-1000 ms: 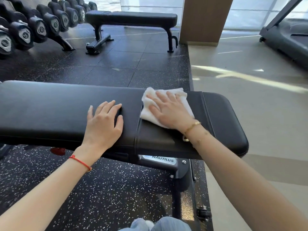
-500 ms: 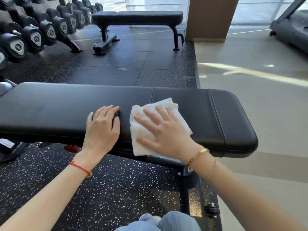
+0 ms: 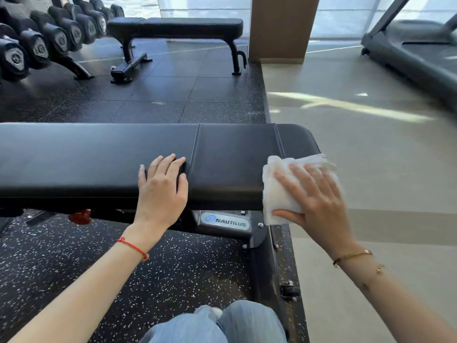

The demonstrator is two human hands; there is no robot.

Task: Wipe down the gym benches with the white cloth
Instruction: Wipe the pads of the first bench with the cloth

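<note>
While the long black bench (image 3: 99,154) spans the near view from the left edge to its rounded right end, a second bench (image 3: 178,27) stands well apart behind it on the dark floor tiles. Beside that far bench, on the left, a rack of dumbbells (image 3: 49,38) runs in a row. A treadmill (image 3: 415,53) sits on the pale floor at the far right, and a brown pillar (image 3: 280,27) rises between it and the second bench. Under the near bench's right part, a frame plate reads NAUTILUS (image 3: 226,222).

The left hand (image 3: 162,191) lies flat and open on the near bench's front edge, fingers spread, just left of a seam in the padding; it holds nothing. A red string circles that wrist.

The right hand (image 3: 316,199) presses the cloth (image 3: 277,194) against the bench's right front corner, fingers splayed over it and thumb beneath its lower edge, so its grip is closed on the cloth. The cloth drapes down over the bench's side. A gold bracelet (image 3: 352,256) sits on that wrist.
</note>
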